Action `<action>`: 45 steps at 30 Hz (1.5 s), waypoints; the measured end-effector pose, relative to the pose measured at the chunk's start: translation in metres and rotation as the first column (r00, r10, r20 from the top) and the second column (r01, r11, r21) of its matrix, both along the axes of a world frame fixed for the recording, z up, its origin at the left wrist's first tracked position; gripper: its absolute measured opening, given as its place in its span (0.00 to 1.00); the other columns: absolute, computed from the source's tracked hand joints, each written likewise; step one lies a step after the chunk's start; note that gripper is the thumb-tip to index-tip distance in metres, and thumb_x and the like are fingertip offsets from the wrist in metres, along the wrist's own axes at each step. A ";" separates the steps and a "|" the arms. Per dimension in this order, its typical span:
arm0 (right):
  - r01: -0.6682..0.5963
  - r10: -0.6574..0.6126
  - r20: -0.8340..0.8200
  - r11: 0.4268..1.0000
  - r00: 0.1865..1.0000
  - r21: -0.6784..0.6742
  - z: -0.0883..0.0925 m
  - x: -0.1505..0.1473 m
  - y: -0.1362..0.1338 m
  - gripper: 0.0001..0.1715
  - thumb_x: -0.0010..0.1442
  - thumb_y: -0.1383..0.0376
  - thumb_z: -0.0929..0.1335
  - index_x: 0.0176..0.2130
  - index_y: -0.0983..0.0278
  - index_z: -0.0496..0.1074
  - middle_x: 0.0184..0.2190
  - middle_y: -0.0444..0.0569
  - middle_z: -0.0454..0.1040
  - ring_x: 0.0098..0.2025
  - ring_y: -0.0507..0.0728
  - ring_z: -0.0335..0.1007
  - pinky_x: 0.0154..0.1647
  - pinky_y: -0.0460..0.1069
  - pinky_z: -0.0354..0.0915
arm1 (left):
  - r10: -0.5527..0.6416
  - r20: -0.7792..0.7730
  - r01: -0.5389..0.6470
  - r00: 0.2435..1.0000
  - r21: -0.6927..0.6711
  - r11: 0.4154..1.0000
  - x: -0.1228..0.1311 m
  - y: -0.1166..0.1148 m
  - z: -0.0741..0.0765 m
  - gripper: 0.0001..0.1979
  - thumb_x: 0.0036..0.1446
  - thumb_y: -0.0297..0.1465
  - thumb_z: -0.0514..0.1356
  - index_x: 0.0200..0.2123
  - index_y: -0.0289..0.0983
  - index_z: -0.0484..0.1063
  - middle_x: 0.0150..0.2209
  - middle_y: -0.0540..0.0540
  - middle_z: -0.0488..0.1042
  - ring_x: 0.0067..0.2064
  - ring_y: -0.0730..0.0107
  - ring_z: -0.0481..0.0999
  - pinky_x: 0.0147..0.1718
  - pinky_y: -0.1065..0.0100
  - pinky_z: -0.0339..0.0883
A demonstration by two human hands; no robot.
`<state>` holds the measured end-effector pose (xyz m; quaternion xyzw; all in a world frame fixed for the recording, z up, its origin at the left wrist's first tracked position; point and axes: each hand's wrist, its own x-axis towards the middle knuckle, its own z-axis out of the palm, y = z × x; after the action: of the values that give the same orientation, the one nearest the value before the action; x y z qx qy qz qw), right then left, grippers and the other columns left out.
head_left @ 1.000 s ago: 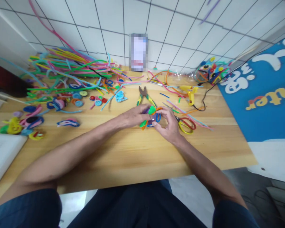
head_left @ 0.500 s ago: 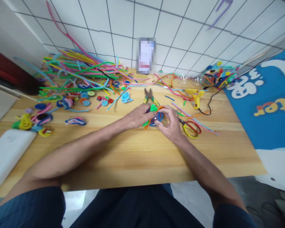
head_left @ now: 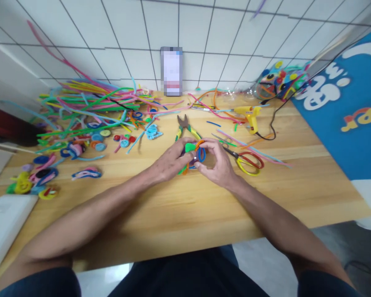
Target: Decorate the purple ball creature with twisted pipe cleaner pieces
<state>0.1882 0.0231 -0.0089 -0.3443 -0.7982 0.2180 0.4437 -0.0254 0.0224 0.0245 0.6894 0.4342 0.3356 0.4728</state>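
Note:
A small pipe-cleaner craft piece [head_left: 190, 147] in green, orange, blue and purple is held between my hands over the table's middle. My left hand [head_left: 171, 161] is closed on its left side, the thumb lying across it. My right hand [head_left: 218, 163] pinches its right side, with a blue loop showing between thumb and fingers. Much of the piece is hidden by the fingers. Just beyond my hands lie pliers [head_left: 183, 123] with green and yellow handles. To the right of my right hand rest scissors [head_left: 249, 162] with red and yellow handles.
Many loose pipe cleaners [head_left: 92, 99] are heaped at the back left, with curled pieces [head_left: 87, 173] nearer. A yellow glue gun [head_left: 250, 117] with a black cord stands back right. A phone [head_left: 172, 72] leans on the tiled wall. A white box-shaped object [head_left: 14, 222] lies at left.
The camera view has shifted, so the table's things appear farther left. My left thumb has come across the craft piece. Both hands keep hold of it.

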 end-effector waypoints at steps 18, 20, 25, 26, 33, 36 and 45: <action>-0.005 0.004 0.030 0.999 1.000 0.037 0.002 -0.001 0.000 0.27 0.60 0.63 0.75 0.56 0.55 0.67 0.58 0.55 0.75 0.64 0.67 0.71 0.64 0.66 0.70 | 0.073 0.066 -0.059 0.995 -0.191 0.980 -0.001 -0.006 -0.003 0.26 0.68 0.46 0.61 0.62 0.39 0.68 0.53 0.44 0.78 0.49 0.60 0.78 0.53 0.58 0.71; -0.005 0.005 0.029 1.000 1.000 0.021 0.002 -0.001 0.000 0.27 0.60 0.63 0.75 0.56 0.55 0.68 0.58 0.55 0.75 0.64 0.67 0.71 0.64 0.66 0.69 | 0.073 0.061 -0.061 0.995 -0.184 0.981 0.000 -0.007 -0.004 0.26 0.69 0.46 0.61 0.63 0.40 0.69 0.54 0.43 0.78 0.49 0.61 0.78 0.52 0.58 0.72; -0.011 0.011 0.011 0.999 1.000 0.045 0.001 -0.002 0.001 0.26 0.60 0.63 0.75 0.56 0.55 0.68 0.57 0.55 0.75 0.64 0.67 0.71 0.64 0.66 0.70 | 0.073 0.057 -0.062 0.996 -0.168 0.984 -0.001 -0.007 -0.005 0.27 0.69 0.47 0.61 0.64 0.40 0.71 0.56 0.41 0.78 0.54 0.55 0.77 0.58 0.55 0.70; -0.013 0.013 0.003 0.999 1.000 0.052 0.001 -0.002 0.001 0.26 0.60 0.63 0.75 0.56 0.55 0.67 0.57 0.55 0.75 0.64 0.66 0.71 0.64 0.65 0.70 | 0.072 0.057 -0.062 0.996 -0.161 0.985 -0.001 -0.007 -0.005 0.27 0.69 0.47 0.60 0.64 0.40 0.71 0.57 0.41 0.78 0.57 0.54 0.77 0.59 0.54 0.69; -0.008 0.007 -0.056 1.000 0.998 -0.010 -0.003 -0.004 -0.001 0.31 0.60 0.63 0.76 0.59 0.57 0.64 0.58 0.57 0.73 0.60 0.64 0.74 0.58 0.61 0.74 | 0.048 0.067 -0.038 0.997 -0.146 0.989 -0.002 -0.006 -0.008 0.27 0.71 0.47 0.59 0.65 0.40 0.70 0.59 0.41 0.77 0.61 0.52 0.75 0.62 0.53 0.68; 0.001 -0.004 -0.052 0.999 0.999 -0.039 -0.004 -0.004 -0.001 0.31 0.60 0.62 0.76 0.58 0.57 0.65 0.58 0.56 0.73 0.60 0.64 0.74 0.58 0.60 0.75 | 0.051 0.075 -0.039 0.996 -0.156 0.987 -0.003 -0.006 -0.009 0.27 0.70 0.47 0.59 0.65 0.40 0.70 0.59 0.40 0.77 0.61 0.53 0.75 0.62 0.54 0.68; 0.000 0.000 -0.050 1.000 0.999 -0.008 -0.003 -0.003 0.000 0.31 0.59 0.62 0.75 0.59 0.56 0.65 0.58 0.56 0.74 0.61 0.66 0.73 0.63 0.64 0.71 | 0.088 0.093 -0.068 0.992 -0.193 0.979 -0.001 -0.005 -0.010 0.28 0.68 0.48 0.61 0.64 0.38 0.69 0.59 0.40 0.77 0.60 0.53 0.75 0.60 0.55 0.69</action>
<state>0.1849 0.0229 -0.0115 -0.3405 -0.7860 0.2295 0.4622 -0.0259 0.0173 0.0143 0.6059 0.4664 0.3455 0.5440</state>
